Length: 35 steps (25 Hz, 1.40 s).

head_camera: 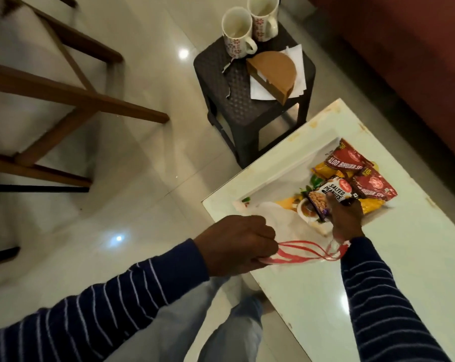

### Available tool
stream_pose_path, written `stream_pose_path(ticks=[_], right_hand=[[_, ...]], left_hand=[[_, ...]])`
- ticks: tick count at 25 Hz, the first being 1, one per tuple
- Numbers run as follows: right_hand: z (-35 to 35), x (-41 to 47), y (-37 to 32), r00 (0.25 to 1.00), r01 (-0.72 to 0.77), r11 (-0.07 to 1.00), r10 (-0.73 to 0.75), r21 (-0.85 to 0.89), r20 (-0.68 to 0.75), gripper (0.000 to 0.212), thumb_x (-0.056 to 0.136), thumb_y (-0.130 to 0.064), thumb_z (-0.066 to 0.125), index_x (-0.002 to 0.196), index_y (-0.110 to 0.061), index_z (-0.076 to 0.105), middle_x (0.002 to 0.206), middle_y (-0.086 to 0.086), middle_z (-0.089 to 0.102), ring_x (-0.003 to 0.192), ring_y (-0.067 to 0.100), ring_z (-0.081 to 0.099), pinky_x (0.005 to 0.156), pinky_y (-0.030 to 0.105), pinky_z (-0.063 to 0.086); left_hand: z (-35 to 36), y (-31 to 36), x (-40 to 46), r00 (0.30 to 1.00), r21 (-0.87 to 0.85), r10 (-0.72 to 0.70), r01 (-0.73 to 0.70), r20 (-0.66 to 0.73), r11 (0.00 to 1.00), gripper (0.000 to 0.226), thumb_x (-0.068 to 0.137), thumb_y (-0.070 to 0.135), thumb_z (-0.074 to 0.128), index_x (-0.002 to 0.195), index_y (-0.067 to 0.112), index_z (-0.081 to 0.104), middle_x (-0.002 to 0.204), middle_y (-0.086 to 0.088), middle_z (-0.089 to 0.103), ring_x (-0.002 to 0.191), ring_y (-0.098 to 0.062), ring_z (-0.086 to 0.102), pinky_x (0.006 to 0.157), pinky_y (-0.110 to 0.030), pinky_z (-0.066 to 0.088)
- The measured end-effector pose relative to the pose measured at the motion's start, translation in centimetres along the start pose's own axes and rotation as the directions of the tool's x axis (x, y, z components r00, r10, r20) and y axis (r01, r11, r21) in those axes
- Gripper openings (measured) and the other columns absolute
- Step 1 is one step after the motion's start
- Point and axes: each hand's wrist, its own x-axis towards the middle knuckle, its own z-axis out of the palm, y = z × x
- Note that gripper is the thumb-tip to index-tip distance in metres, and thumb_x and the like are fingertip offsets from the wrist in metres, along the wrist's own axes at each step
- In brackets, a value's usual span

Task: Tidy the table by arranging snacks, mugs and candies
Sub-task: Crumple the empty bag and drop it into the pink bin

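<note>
left hand (236, 244) fisted, knuckles up, grip pressed together on the near rim of a thin white bag with red handles (294, 250), at the tabletop's (404, 257) left edge near its near-left corner. striped sleeve runs back low-left. bag mouth is pulled wide between the two hands.

right hand (346, 218) reaches forward over the bag, fingers curled down, grip pinching a salted peanuts packet (328, 198) by its near end. packet tilted, above the bag's far side, against the snack pile.

snack pile: two red bhujia packets (351, 163) lying over yellow packets (372, 205), near the tabletop's far-left corner, inside a recessed tray-like area. whether they touch the bag i cannot tell.

right half and near part of the tabletop bare, glossy. left edge drops to pale tiled floor (142, 178), open there.

dark plastic stool (234, 95) just beyond the far corner, apart from the tabletop. on it: two white patterned mugs (236, 35) upright at its far edge, side by side; a brown half-round napkin holder (273, 71) on white paper.

wooden chair legs (77, 100) far left.
</note>
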Motion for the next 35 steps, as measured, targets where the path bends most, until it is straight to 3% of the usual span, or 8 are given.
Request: stream_pose_path(ticks=[5,11,14,18,24,28,31,35], right_hand=[[-0.9,-3.2,-0.2,0.960,0.035,0.998,-0.048,-0.054,-0.277,0.055,0.083,-0.031,0.079,0.127,-0.009,0.056,0.120,0.002,0.064,0.106,0.015,0.061,0.077,0.009,0.045],[-9.6,-18.6,-4.4,0.930,0.245,0.966,-0.259,-0.085,-0.262,0.048,0.098,-0.055,0.042,0.112,-0.017,0.067,0.113,0.006,0.071,0.105,0.027,0.067,0.097,0.053,0.050],[-13.5,-27.5,-8.1,0.883,0.449,0.845,-0.469,-0.291,0.001,0.055,0.086,-0.068,0.052,0.122,-0.029,0.063,0.124,-0.011,0.068,0.111,0.012,0.065,0.096,0.045,0.051],[-13.1,-35.7,-11.7,0.802,0.563,0.456,-0.503,-0.690,0.322,0.102,0.063,-0.077,0.071,0.150,-0.041,0.032,0.144,-0.042,0.032,0.126,-0.019,0.035,0.106,0.011,0.029],[-13.3,-43.1,-16.8,0.725,0.476,0.453,-0.688,-0.754,0.045,0.016,0.092,-0.043,0.062,0.104,-0.034,0.064,0.093,-0.009,0.073,0.089,0.017,0.068,0.070,0.032,0.050],[-17.4,-47.3,-22.6,0.633,0.579,0.516,-0.772,-0.631,-0.051,0.007,0.086,-0.032,0.068,0.085,-0.025,0.069,0.077,-0.010,0.074,0.074,0.006,0.070,0.065,0.031,0.053],[-20.6,-50.5,-26.2,0.565,0.682,0.524,-0.820,-0.510,-0.087,0.011,0.083,-0.016,0.069,0.079,-0.026,0.069,0.071,-0.020,0.072,0.065,-0.010,0.064,0.060,0.014,0.048],[-22.7,-53.7,-28.3,0.569,0.818,0.569,-0.822,-0.091,-0.020,0.006,0.091,-0.011,0.067,0.094,-0.014,0.070,0.078,-0.006,0.072,0.070,0.005,0.065,0.063,0.024,0.053]], left_hand=[[-0.4,0.5,0.3,0.998,-0.089,-0.002,0.008,0.065,0.996,0.009,0.077,0.004,0.077,0.079,0.007,0.069,0.085,-0.010,0.071,0.084,-0.027,0.067,0.072,-0.042,0.058],[-2.6,4.5,1.3,0.999,-0.198,-0.005,-0.003,-0.040,0.980,0.011,0.086,0.009,0.070,0.093,0.009,0.062,0.091,-0.005,0.066,0.079,-0.017,0.063,0.070,-0.031,0.059],[-4.4,7.6,1.6,0.994,-0.225,-0.082,0.066,-0.065,0.972,0.018,0.091,0.018,0.064,0.108,0.013,0.059,0.101,-0.004,0.070,0.086,-0.022,0.069,0.079,-0.035,0.060],[-7.4,12.6,1.3,0.989,-0.333,-0.057,0.008,-0.139,0.943,0.036,0.091,0.027,0.067,0.119,0.036,0.047,0.100,0.005,0.069,0.087,-0.009,0.069,0.077,-0.004,0.048],[-15.0,21.0,1.6,0.933,-0.502,-0.029,-0.167,-0.359,0.848,0.078,0.071,0.051,0.080,0.133,0.044,0.034,0.118,0.032,0.054,0.106,0.000,0.063,0.085,-0.015,0.053],[-18.8,24.7,0.9,0.687,-0.551,-0.380,-0.036,-0.619,0.834,0.090,0.061,0.062,0.079,0.137,0.035,0.040,0.135,0.016,0.049,0.119,-0.010,0.054,0.095,-0.034,0.047],[-19.6,26.4,-0.6,0.518,-0.740,-0.679,0.125,-0.520,0.661,0.097,0.057,0.090,0.057,0.133,0.031,0.044,0.131,-0.003,0.057,0.114,-0.025,0.058,0.098,-0.045,0.046],[-17.5,29.8,-1.3,0.724,-0.986,-0.682,0.018,-0.104,0.168,0.101,0.056,0.076,0.068,0.138,0.020,0.047,0.128,-0.006,0.060,0.117,-0.030,0.057,0.093,-0.049,0.048]])
